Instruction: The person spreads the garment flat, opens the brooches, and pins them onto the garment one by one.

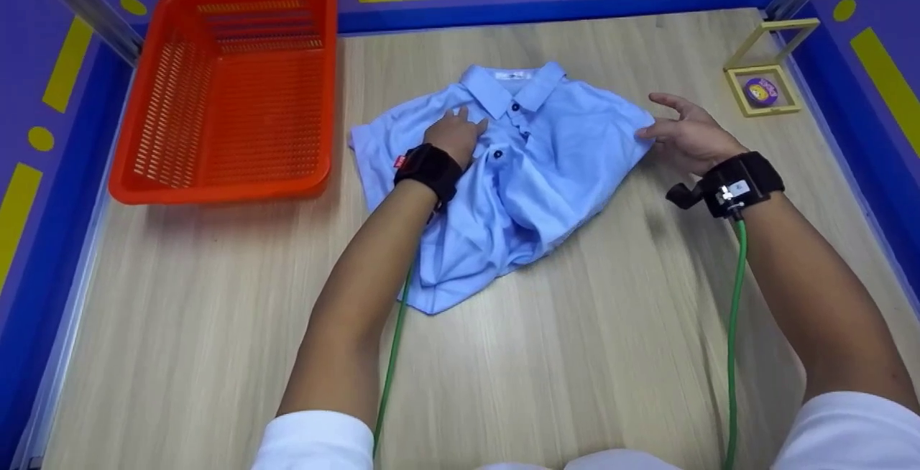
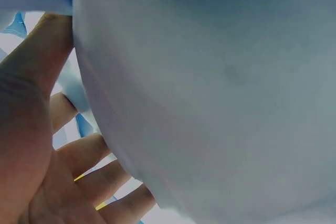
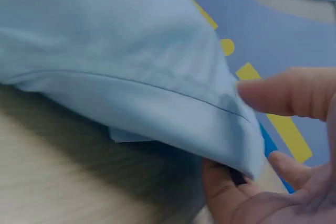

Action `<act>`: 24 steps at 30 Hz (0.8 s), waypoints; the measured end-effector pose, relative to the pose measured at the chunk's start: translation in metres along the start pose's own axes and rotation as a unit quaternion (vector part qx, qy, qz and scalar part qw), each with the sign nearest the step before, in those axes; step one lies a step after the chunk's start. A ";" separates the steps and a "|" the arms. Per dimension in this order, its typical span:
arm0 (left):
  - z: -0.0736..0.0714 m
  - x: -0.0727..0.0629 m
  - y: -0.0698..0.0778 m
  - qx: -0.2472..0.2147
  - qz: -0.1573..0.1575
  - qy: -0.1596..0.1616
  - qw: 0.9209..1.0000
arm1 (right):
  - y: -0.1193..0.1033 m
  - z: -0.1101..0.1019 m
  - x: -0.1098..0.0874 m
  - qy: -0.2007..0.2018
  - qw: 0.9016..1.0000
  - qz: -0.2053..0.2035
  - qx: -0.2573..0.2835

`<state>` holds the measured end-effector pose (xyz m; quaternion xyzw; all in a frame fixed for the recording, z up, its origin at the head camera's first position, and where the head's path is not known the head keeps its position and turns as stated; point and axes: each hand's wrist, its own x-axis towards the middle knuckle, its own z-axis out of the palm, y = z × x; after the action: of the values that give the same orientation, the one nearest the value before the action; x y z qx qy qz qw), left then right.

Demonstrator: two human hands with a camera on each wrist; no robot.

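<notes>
The right hand pinches the shirt at three o'clock; the left hand rests on it at ten, fingers apart.

Your head view's bright, soft shadows on the bench. Left wrist: shirt hazy, highlights blown white. Right wrist: dimmer, bench grain blurred.

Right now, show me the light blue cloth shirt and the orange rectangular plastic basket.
Light blue cloth shirt [image 1: 550, 168]: head view, on its wrinkled front, below the collar.
Orange rectangular plastic basket [image 1: 267, 114]: head view, on its inside bottom.
</notes>
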<state>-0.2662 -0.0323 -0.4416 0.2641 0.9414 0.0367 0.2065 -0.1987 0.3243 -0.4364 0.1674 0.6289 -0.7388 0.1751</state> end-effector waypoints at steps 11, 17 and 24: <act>0.000 0.001 -0.002 0.001 0.001 -0.006 1.000 | -0.006 -0.021 -0.004 0.044 0.978 0.027 -0.202; 0.002 0.004 -0.003 0.023 0.007 0.002 1.000 | -0.005 -0.035 -0.008 0.072 0.947 0.037 -0.311; 0.002 0.005 -0.003 0.018 0.002 0.003 1.000 | -0.008 -0.038 -0.009 0.029 0.911 0.068 -0.406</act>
<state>-0.2707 -0.0322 -0.4458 0.2696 0.9420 0.0210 0.1988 -0.1930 0.3639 -0.4310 0.1455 0.8666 -0.4004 0.2597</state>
